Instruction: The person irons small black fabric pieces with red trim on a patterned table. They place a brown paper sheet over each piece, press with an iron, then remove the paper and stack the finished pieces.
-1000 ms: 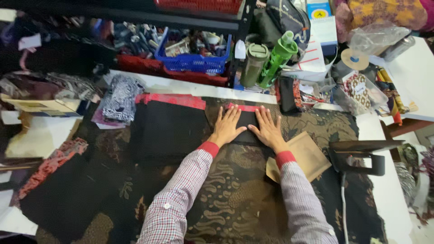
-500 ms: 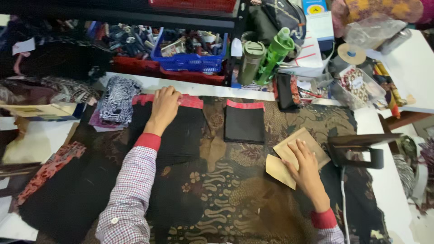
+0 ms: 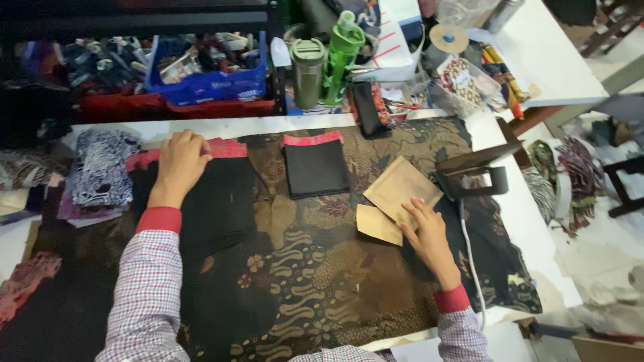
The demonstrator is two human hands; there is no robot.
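Hands are split wide across the patterned brown cloth (image 3: 322,281) that covers the worktable, and that cloth is our landmark. Left hand (image 3: 178,164) lies loosely curled, gripping nothing, on the red edge strip (image 3: 225,149) of a large black fabric piece (image 3: 215,208) spread over the cloth's left half. Right hand (image 3: 426,234) sits palm down, fingers spread, on the corner of two tan paper templates (image 3: 396,201) lying on the cloth's right half. By my reading, this is the laying-out step: one panel being smoothed, the pattern pieces being gathered. Any next move would call for a pinch on the paper's edge, since it lies flat against the cloth, and for steady pressure from the left so the black piece keeps from creeping. That black piece looks soft, matte and limp, a little rumpled along its lower edge. Near the cloth's top centre rests a smaller black panel with a red band (image 3: 315,167), neatly squared. Just beyond the cloth's far edge stand two green bottles (image 3: 325,60) and a blue basket (image 3: 204,80) of scraps.
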